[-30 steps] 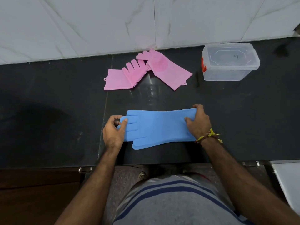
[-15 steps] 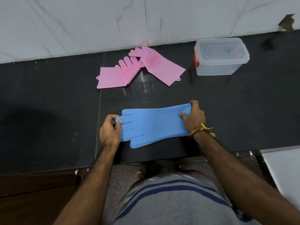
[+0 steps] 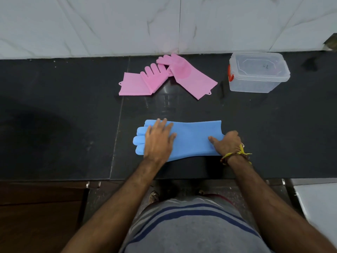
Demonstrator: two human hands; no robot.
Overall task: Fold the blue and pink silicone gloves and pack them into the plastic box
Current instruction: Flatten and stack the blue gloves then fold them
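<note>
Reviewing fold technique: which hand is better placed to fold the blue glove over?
Right hand: it grips the blue glove at its cuff edge, while the left hand lies flat, pinning the finger end.

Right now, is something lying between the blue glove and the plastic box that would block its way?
Nothing visible on the counter between the blue glove and the plastic box, but the box's lid is on.

Bare forearms, no sleeves reaching the wrists. Around the right wrist (image 3: 235, 155), a knotted thread band in yellow with darker red strands, loose ends sticking out to the side. Lower down, a grey shirt (image 3: 191, 227) with dark blue stripes and paler bands across the front, and part of a sandalled foot (image 3: 154, 196) below the counter edge.
</note>
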